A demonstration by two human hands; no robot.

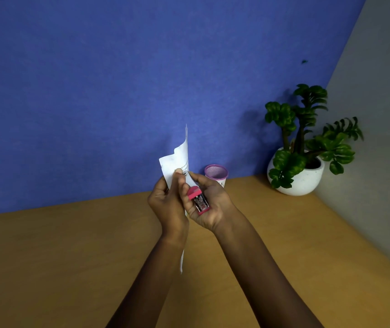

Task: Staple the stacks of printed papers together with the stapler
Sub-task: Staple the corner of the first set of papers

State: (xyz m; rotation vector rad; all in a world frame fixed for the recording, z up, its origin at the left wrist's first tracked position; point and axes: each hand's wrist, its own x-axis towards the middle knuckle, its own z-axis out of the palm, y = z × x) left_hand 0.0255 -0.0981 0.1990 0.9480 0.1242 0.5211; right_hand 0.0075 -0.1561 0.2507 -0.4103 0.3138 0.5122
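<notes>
Stapler point(199, 200) clasped in right hand point(209, 202), papers point(177, 162) pinched upright in left hand point(168, 204).

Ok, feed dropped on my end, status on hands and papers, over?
Left hand pinching printed papers upright above desk. Right hand gripping pink stapler at their edge. Nothing in the way.

Print on papers point(177, 159) too small to read

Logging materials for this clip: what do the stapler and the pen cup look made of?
Stapler: glossy pink plastic shell over a shiny metal core, judging by the silvery glints. Pen cup: likely metal mesh coated matte purple-pink, since its wall shows a fine perforated grid.
</notes>
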